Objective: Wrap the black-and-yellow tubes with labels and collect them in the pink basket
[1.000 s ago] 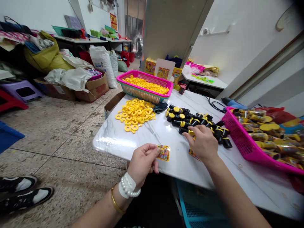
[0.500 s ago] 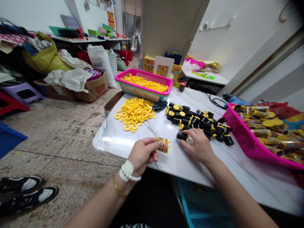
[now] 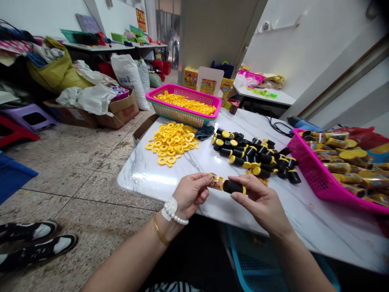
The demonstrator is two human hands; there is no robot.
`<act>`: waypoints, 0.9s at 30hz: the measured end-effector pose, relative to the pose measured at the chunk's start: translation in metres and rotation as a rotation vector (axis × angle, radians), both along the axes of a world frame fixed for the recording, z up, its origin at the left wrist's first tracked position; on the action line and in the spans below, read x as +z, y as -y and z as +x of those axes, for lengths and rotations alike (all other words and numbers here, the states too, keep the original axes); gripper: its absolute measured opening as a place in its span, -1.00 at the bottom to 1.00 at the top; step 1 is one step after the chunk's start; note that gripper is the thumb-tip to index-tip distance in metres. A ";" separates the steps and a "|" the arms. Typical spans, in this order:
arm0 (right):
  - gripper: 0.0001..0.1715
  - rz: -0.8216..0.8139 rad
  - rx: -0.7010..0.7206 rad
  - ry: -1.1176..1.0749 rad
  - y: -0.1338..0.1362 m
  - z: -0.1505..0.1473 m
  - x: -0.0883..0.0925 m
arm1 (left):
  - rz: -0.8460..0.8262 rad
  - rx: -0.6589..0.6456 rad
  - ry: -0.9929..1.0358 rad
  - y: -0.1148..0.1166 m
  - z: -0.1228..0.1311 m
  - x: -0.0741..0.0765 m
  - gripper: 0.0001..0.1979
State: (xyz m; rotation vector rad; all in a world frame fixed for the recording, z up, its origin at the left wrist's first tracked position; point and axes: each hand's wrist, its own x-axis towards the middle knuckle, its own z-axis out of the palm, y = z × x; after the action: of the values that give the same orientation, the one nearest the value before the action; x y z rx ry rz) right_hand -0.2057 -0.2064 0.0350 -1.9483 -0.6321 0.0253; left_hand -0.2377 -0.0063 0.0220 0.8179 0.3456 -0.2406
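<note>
Between thumb and fingers my left hand (image 3: 194, 192) pinches a small printed yellow sleeve (image 3: 216, 182). My right hand (image 3: 259, 198) grips a black cylinder with a yellow end (image 3: 233, 187), tilted nearly level. The cylinder's black end meets the sleeve's right edge; whether it has entered the sleeve I cannot tell. Just beyond the right hand lies a heap of similar black cylinders with yellow caps (image 3: 251, 151). Some orange-yellow printed pieces (image 3: 263, 181) show partly behind my right fingers. Left of the heap is a pile of yellow ring-shaped parts (image 3: 172, 142).
A pink and teal basket (image 3: 153, 97) of yellow parts stands at the table's back. At the right, a pink basket (image 3: 313, 178) holds many sleeved cylinders. A dark cloth (image 3: 204, 132) lies by the rings. Someone's shoes (image 3: 45, 243) are on the floor at left.
My right hand has lifted a black cylinder from the edge of the heap and brought it left against the sleeve. My left hand has turned the sleeve to face it.
</note>
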 end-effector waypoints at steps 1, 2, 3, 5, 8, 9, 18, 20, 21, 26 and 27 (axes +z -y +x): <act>-0.58 -0.009 0.012 -0.001 0.000 -0.001 0.002 | 0.011 -0.001 0.003 0.001 -0.001 0.000 -0.73; -0.54 -0.015 0.028 -0.003 0.000 -0.003 0.003 | 0.020 -0.004 0.006 0.002 -0.001 -0.001 -0.71; -0.51 -0.027 0.045 -0.004 0.000 -0.004 0.005 | 0.027 -0.006 0.010 0.003 -0.001 -0.001 -0.70; -0.49 -0.069 0.061 0.005 -0.001 -0.006 0.007 | 0.032 -0.012 0.018 0.005 -0.002 -0.002 -0.67; -0.52 -0.153 0.035 0.045 -0.003 -0.007 0.008 | 0.041 -0.025 0.022 0.005 -0.002 -0.002 -0.66; -0.52 -0.180 0.030 0.063 -0.004 -0.006 0.008 | 0.047 -0.031 0.018 0.005 -0.003 -0.002 -0.66; -0.54 -0.231 0.067 0.237 -0.008 -0.008 0.011 | 0.132 -0.041 0.064 0.007 -0.007 0.000 -0.64; -0.63 -0.214 0.034 0.273 -0.006 -0.008 0.010 | 0.201 -0.041 0.102 0.007 -0.012 0.000 -0.63; -0.67 -0.207 0.012 0.284 -0.004 -0.007 0.008 | 0.243 -0.034 0.113 0.006 -0.015 0.000 -0.62; -0.64 -0.105 -0.041 0.246 0.002 -0.008 0.001 | 0.461 -0.003 0.206 -0.008 -0.019 0.000 -0.49; -0.63 -0.089 -0.032 0.242 0.002 -0.009 0.001 | 0.473 -0.055 0.241 -0.011 -0.017 0.001 -0.44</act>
State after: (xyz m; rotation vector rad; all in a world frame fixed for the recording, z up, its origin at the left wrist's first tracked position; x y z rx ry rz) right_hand -0.2150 -0.2081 0.0365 -2.0649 -0.7689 -0.2082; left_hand -0.2552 0.0045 0.0227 1.3107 0.1519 -0.1083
